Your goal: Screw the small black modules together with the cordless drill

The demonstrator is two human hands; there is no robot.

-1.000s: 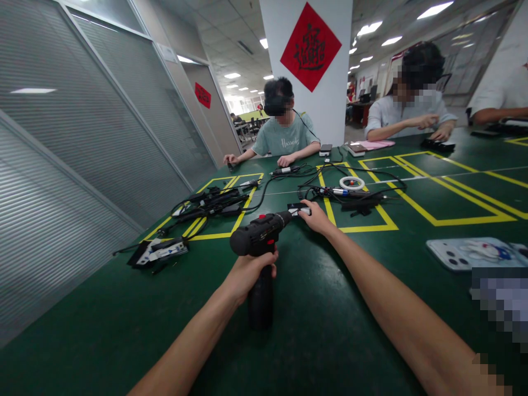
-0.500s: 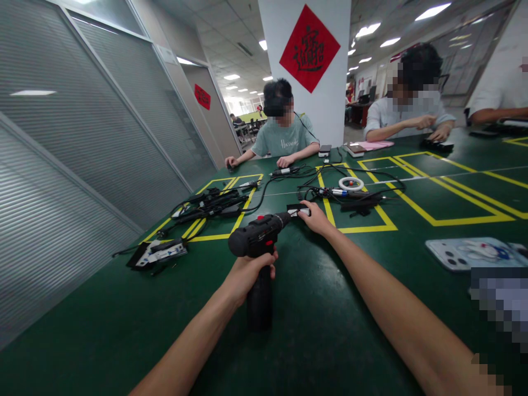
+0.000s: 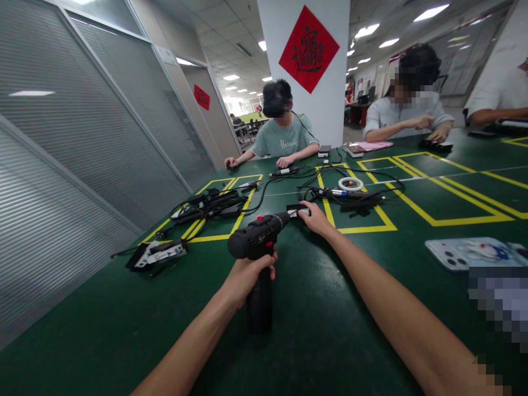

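My left hand is closed around the grip of a black cordless drill with red buttons. The drill stands upright, its battery end low over the green table. Its chuck points forward and right, at a small black piece with a white face. My right hand pinches that piece at its right end with thumb and fingers. The bit's tip meets or nearly meets the piece; whether they touch is too small to tell.
Black cables and tools lie in a yellow-taped area at left, near a black-and-white part. A white tape ring and more tools lie beyond my right hand. A phone rests at right. People sit across the green table.
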